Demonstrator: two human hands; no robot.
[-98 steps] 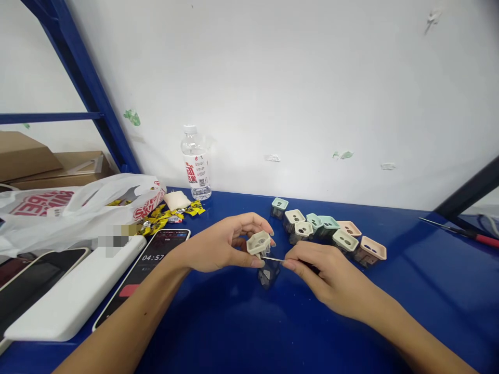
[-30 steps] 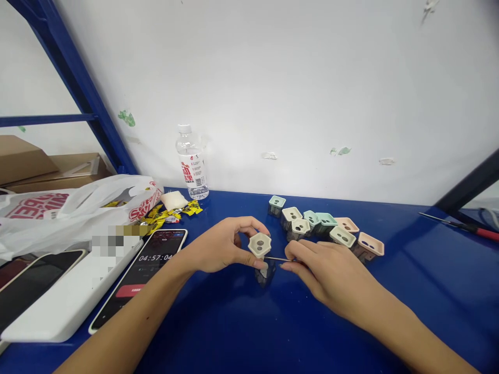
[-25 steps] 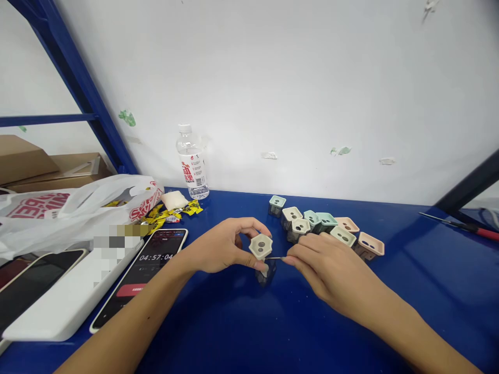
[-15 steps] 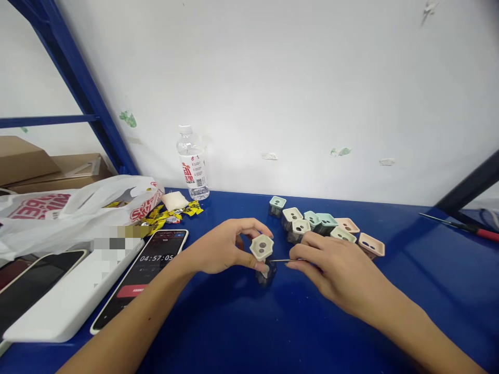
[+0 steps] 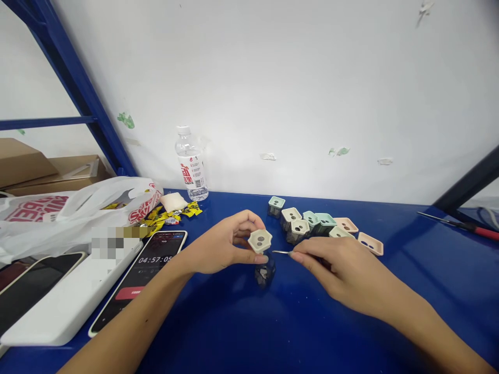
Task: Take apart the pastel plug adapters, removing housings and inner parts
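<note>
The left hand [image 5: 222, 246] has its fingers clamped on a cream plastic cap [image 5: 260, 241] with two holes, while the right hand [image 5: 343, 275] pinches a thin steel pin [image 5: 280, 252] between its fingers, the tip just short of the cap. A dark translucent housing [image 5: 265, 272] stands below the left fingers, apart from the cap, on the blue table [image 5: 312, 322]. Eight pastel-capped housings [image 5: 312, 223] stand grouped beyond the right fingers

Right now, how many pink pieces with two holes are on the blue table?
2. One pink piece lies right of a teal piece; the other pink piece lies farther right, at the group's end. More may hide behind the right hand.
</note>
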